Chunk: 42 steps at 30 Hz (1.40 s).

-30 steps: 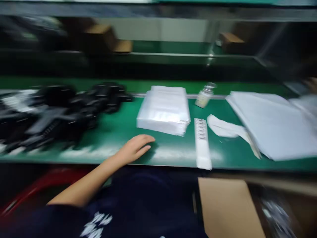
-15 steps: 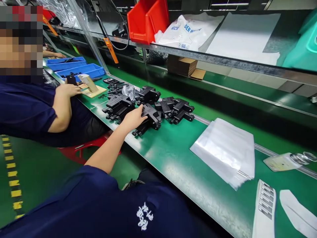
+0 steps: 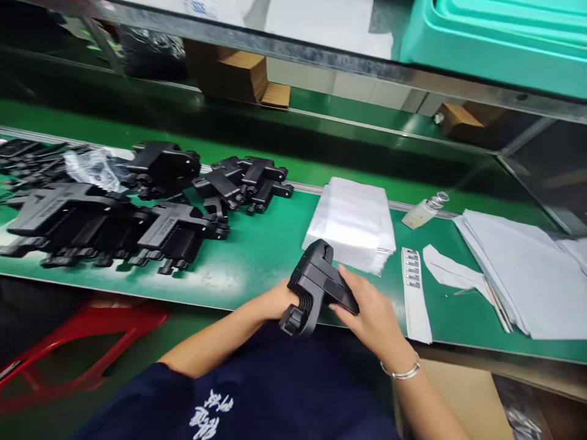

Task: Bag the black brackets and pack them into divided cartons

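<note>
A black plastic clamp-like holder (image 3: 316,284) is held in front of my body, tilted, above the front edge of the bench. My right hand (image 3: 373,311) grips its flat arm between thumb and fingers. On the other side, my left hand (image 3: 280,299) is closed around the holder's ribbed end, its fingers mostly hidden behind the part. Similar black holders (image 3: 172,229) lie in a group on the left of the bench, with a smaller pile of black holders (image 3: 245,183) behind them. Just beyond my hands lies a stack of clear plastic bags (image 3: 353,214).
A label strip (image 3: 413,275), torn white backing paper (image 3: 449,269) and a pump bottle (image 3: 424,211) lie to the right, beside stacked white sheets (image 3: 527,281). Overhead runs a metal shelf edge (image 3: 321,58) with a teal bin (image 3: 499,49). A red stool (image 3: 92,342) stands at lower left.
My view has swung right. My left hand, earlier on a holder in the group, has come back to my body with a holder, and my right hand is now in view gripping it.
</note>
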{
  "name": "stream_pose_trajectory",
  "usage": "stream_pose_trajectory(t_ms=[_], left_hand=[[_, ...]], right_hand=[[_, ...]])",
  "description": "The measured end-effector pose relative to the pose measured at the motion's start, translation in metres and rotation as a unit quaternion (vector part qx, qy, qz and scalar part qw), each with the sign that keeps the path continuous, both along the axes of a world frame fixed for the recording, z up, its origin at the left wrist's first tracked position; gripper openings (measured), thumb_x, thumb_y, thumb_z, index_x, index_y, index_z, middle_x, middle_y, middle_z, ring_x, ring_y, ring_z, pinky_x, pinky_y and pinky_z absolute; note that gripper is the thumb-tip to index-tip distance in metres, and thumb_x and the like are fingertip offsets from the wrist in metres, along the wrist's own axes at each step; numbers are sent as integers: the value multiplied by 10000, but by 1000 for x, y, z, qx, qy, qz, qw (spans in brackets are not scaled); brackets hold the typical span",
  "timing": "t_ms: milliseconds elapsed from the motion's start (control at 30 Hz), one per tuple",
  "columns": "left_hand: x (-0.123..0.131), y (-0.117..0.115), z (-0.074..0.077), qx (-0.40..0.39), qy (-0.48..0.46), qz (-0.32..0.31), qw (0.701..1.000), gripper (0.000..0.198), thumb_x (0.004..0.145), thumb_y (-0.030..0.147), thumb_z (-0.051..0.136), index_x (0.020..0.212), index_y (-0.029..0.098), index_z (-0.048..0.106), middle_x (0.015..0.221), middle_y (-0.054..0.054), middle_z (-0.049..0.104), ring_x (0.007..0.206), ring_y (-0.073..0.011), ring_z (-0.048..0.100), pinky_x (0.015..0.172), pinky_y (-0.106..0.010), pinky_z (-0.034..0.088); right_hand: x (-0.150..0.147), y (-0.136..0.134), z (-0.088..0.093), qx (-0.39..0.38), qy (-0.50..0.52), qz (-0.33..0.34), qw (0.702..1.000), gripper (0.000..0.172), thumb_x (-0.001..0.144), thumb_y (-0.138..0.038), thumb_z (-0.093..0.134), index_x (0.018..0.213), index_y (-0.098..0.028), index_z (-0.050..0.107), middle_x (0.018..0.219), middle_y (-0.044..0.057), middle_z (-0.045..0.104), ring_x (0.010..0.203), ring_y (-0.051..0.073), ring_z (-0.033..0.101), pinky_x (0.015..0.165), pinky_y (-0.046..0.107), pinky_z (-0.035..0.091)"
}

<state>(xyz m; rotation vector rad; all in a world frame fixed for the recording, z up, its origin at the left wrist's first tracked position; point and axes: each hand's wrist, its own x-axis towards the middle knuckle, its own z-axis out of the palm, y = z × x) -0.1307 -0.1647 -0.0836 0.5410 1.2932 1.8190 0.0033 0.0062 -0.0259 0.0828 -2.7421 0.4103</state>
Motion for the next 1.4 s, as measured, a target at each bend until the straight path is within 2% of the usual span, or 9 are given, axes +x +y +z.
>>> stream_pose_trajectory(t_ms=[133, 333, 433, 600, 667, 900, 1067, 1233, 1400], left_hand=[[-18, -1, 6, 15, -79, -130, 988, 596, 704, 460, 738, 1205, 161, 613, 1088, -121, 696, 971, -291, 656, 841, -394, 505], [-10, 17, 0, -85, 91, 50, 991, 513, 806, 555, 621, 1131, 162, 577, 1103, -80, 647, 1042, -250, 581, 901, -338, 452], [-10, 12, -4, -70, 181, 74, 978, 581, 805, 614, 589, 1181, 175, 522, 1071, -76, 634, 985, -238, 591, 849, -332, 468], [-11, 3, -7, -88, 323, 67, 940, 740, 676, 700, 663, 1180, 178, 511, 1084, -92, 630, 968, -265, 607, 863, -381, 469], [-7, 5, -9, -93, 307, 84, 943, 764, 668, 717, 657, 1185, 175, 509, 1077, -92, 634, 965, -267, 609, 867, -388, 471], [1, 24, -16, -95, -44, 69, 992, 632, 772, 683, 582, 1117, 153, 578, 1016, -98, 664, 989, -263, 608, 854, -363, 476], [-8, 9, -7, -31, 120, 50, 991, 604, 714, 489, 751, 1191, 199, 520, 1156, -97, 619, 1071, -265, 601, 914, -379, 476], [-18, -7, 1, 18, 417, -36, 908, 453, 778, 245, 701, 1188, 244, 507, 1267, -118, 608, 1200, -276, 574, 1105, -533, 317], [-19, -8, 3, 33, 493, -40, 868, 353, 829, 238, 638, 1156, 244, 506, 1279, -135, 622, 1247, -275, 553, 1122, -581, 267]], right_hand=[[17, 14, -1, 71, -22, 12, 997, 544, 922, -259, 546, 1448, -252, 408, 1105, 101, 674, 904, 247, 613, 745, 375, 526], [19, 25, -11, -135, -19, -61, 989, 592, 881, -623, 494, 1339, -249, 536, 1244, 123, 598, 1102, 281, 562, 898, 447, 487], [19, 35, -27, -387, -58, -196, 899, 586, 927, -648, 331, 1111, -192, 649, 794, 67, 645, 692, 184, 599, 620, 326, 499], [7, 36, -46, -653, -116, -211, 718, 492, 846, -659, 489, 781, -183, 595, 436, -74, 353, 377, 80, 299, 377, 212, 242], [4, 33, -42, -632, -92, -215, 739, 447, 852, -622, 508, 750, -192, 576, 459, -67, 378, 387, 82, 328, 382, 213, 260], [8, 41, -23, -209, 76, -70, 972, 130, 889, -347, 569, 910, -228, 617, 810, 49, 642, 754, 197, 610, 684, 355, 523], [16, 48, -37, -240, 38, -91, 966, 266, 913, -280, 546, 1174, -243, 577, 1131, 105, 606, 1031, 226, 610, 758, 367, 569], [28, 39, -57, -356, 55, -139, 922, 260, 883, -279, 599, 1139, -233, 599, 1144, 109, 586, 1072, 232, 600, 768, 358, 571], [34, 36, -62, -364, 93, -135, 917, 270, 858, -245, 633, 1127, -247, 610, 1131, 96, 596, 1058, 232, 611, 801, 382, 564]])
